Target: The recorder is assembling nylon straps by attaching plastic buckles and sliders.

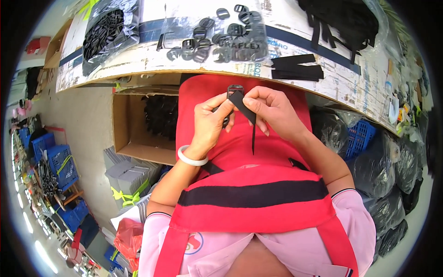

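Observation:
Over the red apron (249, 138) on my lap, my left hand (211, 117) pinches a small black plastic buckle (235, 87) between thumb and fingers. More black plastic, perhaps another buckle (225, 122), shows under those fingers. My right hand (272, 108) grips a short black webbing strap (246, 110) just right of the buckle. One end of the strap lies against the buckle; whether it passes through the slot I cannot tell. A thin length of it hangs down below my right fingers.
Loose black buckles (201, 43) lie on a clear plastic bag on the table (152, 62). Cut black straps (297, 72) rest at its near edge, with a larger strap pile (344, 21) behind. A bag of black parts (104, 39) stands left. Below is a cardboard box (131, 150).

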The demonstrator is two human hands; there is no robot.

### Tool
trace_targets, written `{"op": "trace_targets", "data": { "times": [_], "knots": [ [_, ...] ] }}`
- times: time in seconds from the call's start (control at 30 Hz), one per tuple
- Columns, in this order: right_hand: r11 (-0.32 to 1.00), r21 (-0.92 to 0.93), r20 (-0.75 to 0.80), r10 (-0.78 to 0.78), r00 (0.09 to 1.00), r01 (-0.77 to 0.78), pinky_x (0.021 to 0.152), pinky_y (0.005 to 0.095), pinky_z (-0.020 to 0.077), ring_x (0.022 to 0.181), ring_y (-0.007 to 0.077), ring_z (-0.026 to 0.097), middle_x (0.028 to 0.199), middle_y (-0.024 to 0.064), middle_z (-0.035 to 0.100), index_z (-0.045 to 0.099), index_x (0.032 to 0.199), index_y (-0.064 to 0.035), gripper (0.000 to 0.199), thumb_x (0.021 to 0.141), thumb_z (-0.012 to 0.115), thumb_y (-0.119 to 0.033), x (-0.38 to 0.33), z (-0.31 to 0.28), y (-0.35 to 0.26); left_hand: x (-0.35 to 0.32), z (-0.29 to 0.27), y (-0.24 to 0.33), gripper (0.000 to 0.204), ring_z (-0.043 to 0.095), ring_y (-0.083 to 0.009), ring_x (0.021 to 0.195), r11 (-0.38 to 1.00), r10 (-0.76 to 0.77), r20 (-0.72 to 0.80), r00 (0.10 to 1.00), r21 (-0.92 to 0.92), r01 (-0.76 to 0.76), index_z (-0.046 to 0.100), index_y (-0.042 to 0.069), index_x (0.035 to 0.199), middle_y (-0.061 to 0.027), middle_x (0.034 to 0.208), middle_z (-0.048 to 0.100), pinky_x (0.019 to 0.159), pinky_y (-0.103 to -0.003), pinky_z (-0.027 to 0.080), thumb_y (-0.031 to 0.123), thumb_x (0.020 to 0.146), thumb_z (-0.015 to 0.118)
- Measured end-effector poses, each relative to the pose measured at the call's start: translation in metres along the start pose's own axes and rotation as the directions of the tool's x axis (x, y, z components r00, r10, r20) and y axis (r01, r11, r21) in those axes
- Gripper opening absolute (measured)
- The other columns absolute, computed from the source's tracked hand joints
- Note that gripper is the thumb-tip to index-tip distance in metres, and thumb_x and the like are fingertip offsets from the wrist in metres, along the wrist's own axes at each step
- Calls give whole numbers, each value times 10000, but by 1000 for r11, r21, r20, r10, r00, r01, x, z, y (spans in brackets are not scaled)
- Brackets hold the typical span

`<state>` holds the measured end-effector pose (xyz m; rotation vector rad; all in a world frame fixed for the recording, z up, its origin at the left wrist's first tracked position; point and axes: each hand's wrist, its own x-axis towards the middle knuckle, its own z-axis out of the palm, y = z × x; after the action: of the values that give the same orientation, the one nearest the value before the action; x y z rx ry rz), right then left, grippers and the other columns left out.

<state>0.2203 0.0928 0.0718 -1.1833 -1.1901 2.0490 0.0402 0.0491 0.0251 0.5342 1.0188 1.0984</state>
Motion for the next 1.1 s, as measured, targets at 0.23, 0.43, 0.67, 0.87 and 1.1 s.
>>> {"op": "trace_targets", "data": {
  "times": [0.23,0.43,0.67,0.87,1.1],
  "knots": [
    [960,267,17,89,996,-90,373,197,371,419,53,481,667,39,601,594,960,-22,184,980,562,-202,8,5,16,-3,-5,-8,181,526,-45,552,959,240,-16,971,159,-235,684,-23,1082,-43,863,665,441,-181,382,44,924,625],
    [931,363,-47,57,997,-36,374,194,372,430,51,496,693,62,627,586,995,-18,186,972,582,-202,9,16,14,-1,-7,-14,194,608,-120,703,714,543,18,840,517,-472,691,-26,1051,-83,854,668,596,-229,472,-25,857,678],
    [970,242,-113,-7,994,34,395,201,407,453,69,523,731,78,635,586,1043,-22,216,968,594,-224,13,13,25,-3,-16,-13,227,624,-141,737,540,606,176,776,624,-564,682,-29,1059,-90,849,667,631,-251,495,-55,834,683],
    [989,151,-23,-4,1000,8,519,220,495,619,102,619,842,56,654,611,1051,-9,197,944,630,-173,17,5,31,-14,-22,1,276,585,-65,688,967,98,-5,995,238,-94,654,10,1173,-21,854,656,577,-214,482,33,898,647],
    [984,-45,-16,-174,985,173,599,217,501,709,82,602,872,38,628,628,987,-5,88,921,627,-63,19,14,46,-12,-18,-9,273,587,-73,621,976,-49,-149,988,-216,16,688,-1,936,-31,767,665,545,-198,454,239,986,569]
  ]
}}
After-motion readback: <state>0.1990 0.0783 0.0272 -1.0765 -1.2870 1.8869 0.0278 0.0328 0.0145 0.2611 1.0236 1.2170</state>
